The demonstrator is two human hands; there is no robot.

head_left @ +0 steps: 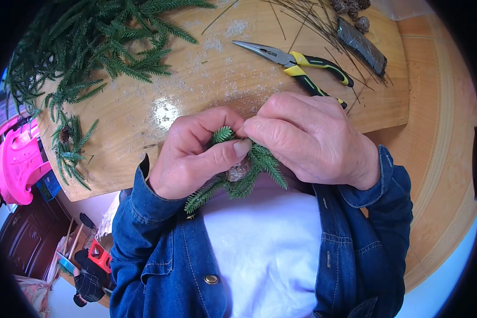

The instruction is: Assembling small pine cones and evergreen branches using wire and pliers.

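Both my hands hold one small bundle of green fir sprigs [249,175] close to my chest, over the near edge of a wooden board [143,106]. My left hand [196,153] pinches the sprigs with the thumb laid across them. My right hand [312,138] closes over the top of the bundle from the right, fingertips meeting the left hand's. A small brownish cone-like piece [239,170] shows under the thumb, among the sprigs. Part of the bundle is hidden behind the fingers.
Long-nose pliers with yellow and black handles [302,66] lie on the board beyond my hands. A heap of fir branches [90,42] covers the far left. Thin wires [312,21], a dark wrapped bundle [361,46] and pine cones [352,8] lie at the far right. A pink plastic stool [16,164] stands on the left.
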